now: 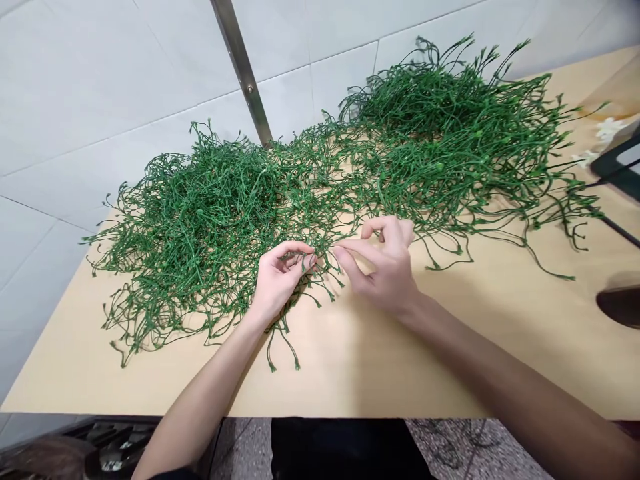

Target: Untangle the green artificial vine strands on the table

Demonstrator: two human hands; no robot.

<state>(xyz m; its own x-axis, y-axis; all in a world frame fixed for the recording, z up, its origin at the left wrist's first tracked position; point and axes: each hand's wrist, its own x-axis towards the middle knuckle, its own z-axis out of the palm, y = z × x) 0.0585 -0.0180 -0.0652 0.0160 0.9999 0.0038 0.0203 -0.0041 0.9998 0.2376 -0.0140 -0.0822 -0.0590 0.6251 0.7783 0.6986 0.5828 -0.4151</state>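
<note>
I see left hand (280,275) pinching thin, fork-tipped, green plastic-looking stems (320,251); right hand (387,267) fingertips nearly meeting, hold unclear; probably separating stems; next needs gentle pinch.

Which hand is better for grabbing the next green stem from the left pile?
Probably the left hand: it's right at the edge of the left pile. The right hand is farther off, nearer the right pile.
</note>
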